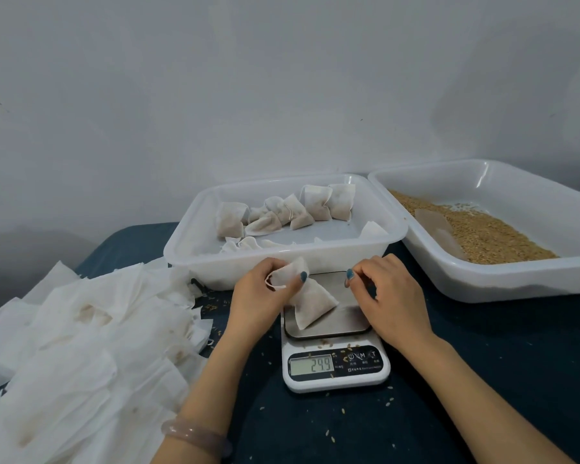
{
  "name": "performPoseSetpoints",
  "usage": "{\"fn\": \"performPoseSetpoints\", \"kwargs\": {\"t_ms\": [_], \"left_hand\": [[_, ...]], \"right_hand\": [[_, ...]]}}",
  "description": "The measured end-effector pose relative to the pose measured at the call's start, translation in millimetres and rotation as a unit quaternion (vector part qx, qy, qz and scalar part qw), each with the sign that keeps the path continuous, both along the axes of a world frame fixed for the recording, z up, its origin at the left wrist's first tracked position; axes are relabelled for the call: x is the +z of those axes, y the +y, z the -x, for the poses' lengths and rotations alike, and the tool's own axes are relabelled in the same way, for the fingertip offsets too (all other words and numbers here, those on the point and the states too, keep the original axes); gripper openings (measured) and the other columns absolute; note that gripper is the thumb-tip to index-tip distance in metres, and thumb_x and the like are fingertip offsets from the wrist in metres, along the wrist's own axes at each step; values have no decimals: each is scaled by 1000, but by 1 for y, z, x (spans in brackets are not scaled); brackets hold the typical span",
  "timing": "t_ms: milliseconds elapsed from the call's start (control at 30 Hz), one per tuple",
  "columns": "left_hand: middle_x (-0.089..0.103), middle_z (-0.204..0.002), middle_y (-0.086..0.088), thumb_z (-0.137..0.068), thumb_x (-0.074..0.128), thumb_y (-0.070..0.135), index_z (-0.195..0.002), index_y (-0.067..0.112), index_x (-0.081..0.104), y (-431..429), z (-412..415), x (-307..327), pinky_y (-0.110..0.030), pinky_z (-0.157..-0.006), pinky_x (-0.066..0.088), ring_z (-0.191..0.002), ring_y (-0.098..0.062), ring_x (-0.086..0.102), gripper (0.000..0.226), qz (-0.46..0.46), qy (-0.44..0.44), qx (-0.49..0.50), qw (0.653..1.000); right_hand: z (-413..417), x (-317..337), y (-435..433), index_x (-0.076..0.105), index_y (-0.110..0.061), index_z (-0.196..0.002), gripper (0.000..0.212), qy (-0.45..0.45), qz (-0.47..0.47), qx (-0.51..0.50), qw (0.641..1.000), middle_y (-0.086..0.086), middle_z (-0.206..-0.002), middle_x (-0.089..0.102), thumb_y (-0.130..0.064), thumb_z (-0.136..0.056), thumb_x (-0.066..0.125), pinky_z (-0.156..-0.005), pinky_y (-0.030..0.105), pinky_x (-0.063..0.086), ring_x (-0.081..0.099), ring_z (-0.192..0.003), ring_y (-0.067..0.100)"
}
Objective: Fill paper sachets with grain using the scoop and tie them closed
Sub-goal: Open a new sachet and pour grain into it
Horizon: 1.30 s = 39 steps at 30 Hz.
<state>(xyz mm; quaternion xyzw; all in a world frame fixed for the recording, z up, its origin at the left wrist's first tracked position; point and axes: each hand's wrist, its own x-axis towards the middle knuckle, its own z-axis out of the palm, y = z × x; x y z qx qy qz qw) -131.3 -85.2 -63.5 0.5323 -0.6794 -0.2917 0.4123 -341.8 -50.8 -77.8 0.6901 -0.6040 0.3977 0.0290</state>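
A filled white paper sachet (310, 301) rests on the steel platform of a small kitchen scale (335, 366) whose display reads 29.9. My left hand (260, 296) pinches the sachet's gathered neck at its upper left. My right hand (387, 306) hovers over the platform's right side with fingers curled, thumb and forefinger pinched together; whether a string is between them is too fine to tell. Brown grain (482, 232) fills the right white tray (516, 283), and a translucent scoop (437, 229) lies in it.
A white tray (282, 259) behind the scale holds several tied sachets (282, 212) and a few flat ones. A heap of empty paper sachets (87, 343) covers the left of the dark blue cloth. Loose grains lie scattered around the scale. A wall stands close behind.
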Motion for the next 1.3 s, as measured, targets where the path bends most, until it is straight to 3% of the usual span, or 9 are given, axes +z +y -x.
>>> {"fn": "performPoseSetpoints", "kwargs": {"t_ms": [133, 267, 467, 600, 767, 1000, 1067, 1133, 1300], "left_hand": [[65, -81, 19, -87, 74, 25, -85, 32, 65, 9, 12, 5, -12, -61, 36, -70, 4, 53, 12, 62, -21, -79, 995], [68, -82, 17, -85, 76, 17, -82, 30, 67, 15, 19, 22, -13, -64, 41, -72, 1, 57, 16, 103, 84, -116, 984], [67, -76, 23, -85, 77, 26, -80, 34, 66, -18, 18, 72, -18, -63, 46, -66, 3, 58, 14, 166, 86, -31, 982], [70, -77, 13, -88, 73, 26, -84, 30, 63, -52, 10, 88, -26, -69, 51, -76, -7, 67, 12, 147, 89, -19, 985], [64, -77, 13, -88, 72, 21, -83, 21, 61, -80, 2, 64, -8, -58, 37, -70, 2, 55, 12, 101, -86, 2, 991], [64, -82, 7, -93, 63, 19, -70, 22, 58, -93, 2, 62, -24, -65, 40, -86, -14, 53, 23, -44, -285, -22, 957], [64, -86, 8, -99, 51, 26, -71, 20, 57, -91, 2, 61, -29, -73, 39, -93, -18, 48, 29, -32, -310, -26, 950], [63, -81, 13, -101, 42, 26, -71, 23, 60, -85, -1, 59, -29, -67, 36, -89, -19, 50, 35, -4, -309, -19, 951], [58, -71, 16, -99, 48, 40, -85, 27, 60, -60, -11, 60, -27, -56, 36, -70, -11, 57, 22, 171, -314, 79, 931]], "right_hand": [[-1, 0, 1, 62, -22, -81, 14, 3, 6, 6, 1000, -13, -77, 54, -26, -94, 59, -57, 27, 38, 42, -81, 8], [1, 1, 1, 60, -25, -82, 11, -1, 3, 5, 1000, -14, -74, 52, -27, -93, 61, -56, 27, 40, 42, -79, 8], [0, 1, 1, 57, -28, -79, 13, -11, 13, 12, 1000, -15, -72, 51, -27, -91, 61, -56, 26, 41, 43, -78, 7], [1, 1, 0, 58, -28, -81, 10, -8, 7, 13, 1000, -17, -73, 51, -29, -91, 59, -57, 23, 39, 43, -79, 5], [2, -1, 0, 59, -27, -82, 9, -6, 5, 11, 1000, -16, -75, 52, -27, -91, 61, -57, 23, 39, 43, -81, 6], [3, -3, 0, 59, -28, -83, 8, 0, 5, 5, 1000, -17, -76, 52, -28, -91, 61, -57, 22, 39, 43, -80, 5], [4, -3, -1, 60, -29, -83, 8, 0, 1, 2, 1000, -17, -76, 52, -28, -91, 61, -57, 20, 37, 42, -81, 4], [5, -4, -2, 60, -29, -84, 7, 1, -2, 0, 1000, -17, -76, 52, -29, -91, 61, -57, 18, 35, 42, -81, 4], [5, -5, -2, 60, -30, -84, 7, 5, -5, 2, 1000, -18, -76, 51, -31, -91, 59, -57, 18, 33, 41, -82, 4]]}}
